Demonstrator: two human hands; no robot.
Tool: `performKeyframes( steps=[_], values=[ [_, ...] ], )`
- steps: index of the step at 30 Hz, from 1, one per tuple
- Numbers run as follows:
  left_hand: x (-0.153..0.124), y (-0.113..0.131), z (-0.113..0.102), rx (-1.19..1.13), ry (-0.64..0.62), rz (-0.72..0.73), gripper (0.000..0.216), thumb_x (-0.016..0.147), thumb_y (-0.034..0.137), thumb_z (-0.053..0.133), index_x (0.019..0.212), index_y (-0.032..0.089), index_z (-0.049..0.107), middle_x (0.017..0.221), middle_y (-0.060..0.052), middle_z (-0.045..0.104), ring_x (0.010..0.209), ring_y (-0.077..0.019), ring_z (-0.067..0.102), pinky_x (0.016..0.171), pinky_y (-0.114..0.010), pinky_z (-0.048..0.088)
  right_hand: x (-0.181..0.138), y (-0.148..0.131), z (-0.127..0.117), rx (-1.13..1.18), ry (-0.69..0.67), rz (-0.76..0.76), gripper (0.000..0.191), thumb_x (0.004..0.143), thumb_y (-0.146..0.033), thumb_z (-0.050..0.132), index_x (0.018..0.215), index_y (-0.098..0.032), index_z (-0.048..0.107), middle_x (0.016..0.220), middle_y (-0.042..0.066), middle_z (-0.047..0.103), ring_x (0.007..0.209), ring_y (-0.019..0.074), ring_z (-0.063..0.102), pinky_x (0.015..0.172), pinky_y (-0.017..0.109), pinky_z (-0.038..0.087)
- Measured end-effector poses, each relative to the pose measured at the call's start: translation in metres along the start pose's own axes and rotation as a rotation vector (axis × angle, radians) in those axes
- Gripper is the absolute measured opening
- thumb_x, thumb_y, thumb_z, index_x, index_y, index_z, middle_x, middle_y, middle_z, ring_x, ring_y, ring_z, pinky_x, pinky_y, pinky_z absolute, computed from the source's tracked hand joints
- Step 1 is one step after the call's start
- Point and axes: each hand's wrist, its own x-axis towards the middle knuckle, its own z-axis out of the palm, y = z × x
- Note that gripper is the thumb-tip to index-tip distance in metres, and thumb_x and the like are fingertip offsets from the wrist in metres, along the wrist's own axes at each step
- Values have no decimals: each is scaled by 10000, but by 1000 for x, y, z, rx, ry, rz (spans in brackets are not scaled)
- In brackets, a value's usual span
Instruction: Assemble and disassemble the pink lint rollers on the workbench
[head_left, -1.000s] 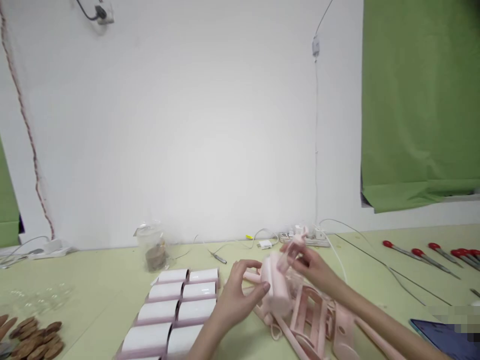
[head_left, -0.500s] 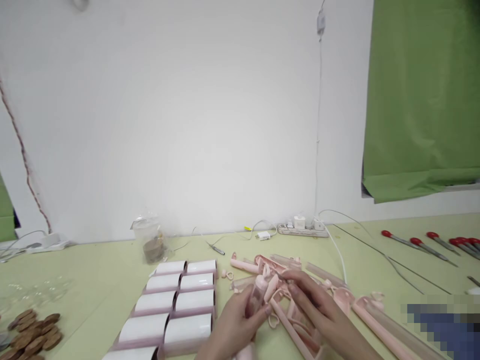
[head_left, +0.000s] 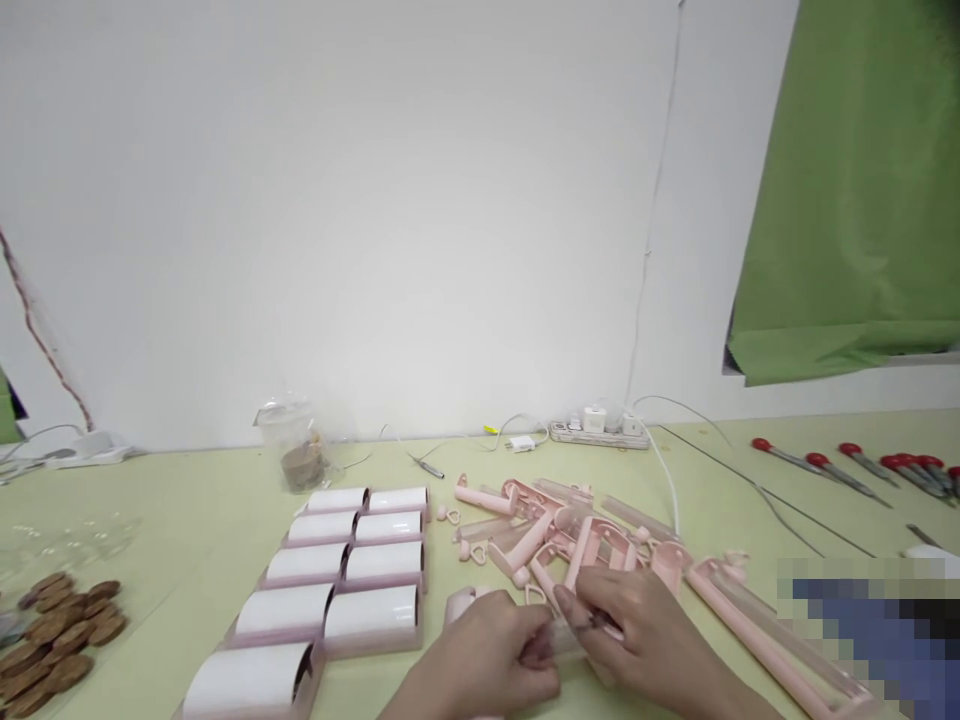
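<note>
My left hand (head_left: 499,655) is closed at the bottom middle, its fingers curled round one end of a clear plastic tube (head_left: 566,638). My right hand (head_left: 637,630) is closed too, thumb and fingers pinching the tube's other end. Most of the tube is hidden by the fingers. A pink rounded part (head_left: 460,603) shows just behind my left hand; whether it joins the tube I cannot tell. Just beyond both hands lies a loose pile of pink plastic parts (head_left: 525,545), with clear tubes and small heart-shaped loops (head_left: 478,552) among them.
Two columns of white-topped rolls (head_left: 373,612) stand left of my hands. Brown oval pieces (head_left: 71,620) lie far left. A plastic tub (head_left: 296,450), a power strip (head_left: 600,435) and cables are by the wall. Red-ended tools (head_left: 847,475) lie at right.
Both hands have come lower and closer together. The right hand has left the pink pile and now grips the clear tube with the left. The view has shifted slightly.
</note>
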Motion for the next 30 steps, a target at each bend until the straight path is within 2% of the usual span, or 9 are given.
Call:
performKeyframes(
  steps=[3, 6, 9, 13, 18, 20, 22, 26, 30],
  values=[
    [0, 3, -4, -88, -20, 42, 158, 571, 128, 483, 523, 195, 348, 507, 60, 352, 560, -103, 373, 527, -195, 275, 0, 4, 1, 247, -32, 30, 400, 845, -346, 317, 481, -200, 240, 445, -42, 312, 424, 104, 335, 460, 242, 242],
    [3, 4, -1, -184, 62, 79, 191, 581, 107, 494, 526, 193, 332, 520, 58, 351, 588, -103, 378, 605, -195, 323, 10, 8, -9, 440, 80, 215, 440, 853, -445, 252, 492, -207, 170, 455, -53, 214, 424, 102, 288, 454, 236, 266],
    [8, 1, 8, -249, 257, -48, 123, 623, 138, 511, 689, 200, 427, 640, 30, 440, 665, -130, 419, 646, -224, 364, 35, 15, -21, 277, 140, 352, 415, 845, -449, 281, 510, -205, 273, 486, -48, 293, 471, 110, 351, 474, 227, 290],
    [10, -1, 15, -283, 293, -112, 203, 716, 158, 442, 917, 176, 416, 857, -40, 497, 796, -167, 452, 716, -279, 393, 74, 28, -17, -132, -134, 255, 257, 826, -331, 324, 710, -199, 511, 639, -4, 529, 585, 148, 496, 518, 235, 313],
    [-1, -6, 6, -351, 254, -4, 515, 677, 249, 588, 1140, 201, 367, 1082, -65, 493, 1019, -225, 415, 900, -352, 328, 101, 43, 9, -239, -337, 148, 247, 635, -319, 573, 869, -262, 625, 847, 32, 585, 624, 193, 574, 507, 241, 317],
    [-6, -12, 1, -377, 295, -28, 739, 559, 260, 694, 1202, 229, 332, 1204, -67, 415, 1119, -259, 348, 956, -368, 280, 102, 48, 8, -293, -369, 162, 425, 537, -294, 644, 958, -240, 619, 855, 69, 595, 648, 245, 588, 510, 259, 327],
    [-8, -20, -2, -453, 223, -72, 865, 509, 247, 721, 1247, 253, 271, 1221, -63, 399, 1096, -256, 394, 935, -361, 312, 98, 52, -3, -333, -373, 193, 501, 526, -270, 646, 1020, -196, 598, 882, 105, 603, 688, 277, 592, 528, 278, 342],
    [-4, -34, 4, -670, 36, -95, 953, 506, 224, 733, 1266, 278, 162, 1056, -20, 490, 944, -200, 510, 838, -320, 386, 76, 47, -37, -312, -335, 249, 353, 720, -328, 481, 1030, -191, 580, 859, 83, 625, 724, 242, 583, 560, 286, 365],
    [4, -38, 26, -696, 273, -100, 904, 489, 257, 767, 1202, 226, 212, 961, -22, 463, 932, -191, 480, 855, -321, 362, 45, 27, -37, 114, -285, 253, 384, 748, -435, 479, 1074, -240, 541, 745, 10, 605, 644, 179, 551, 538, 251, 382]
  ],
)
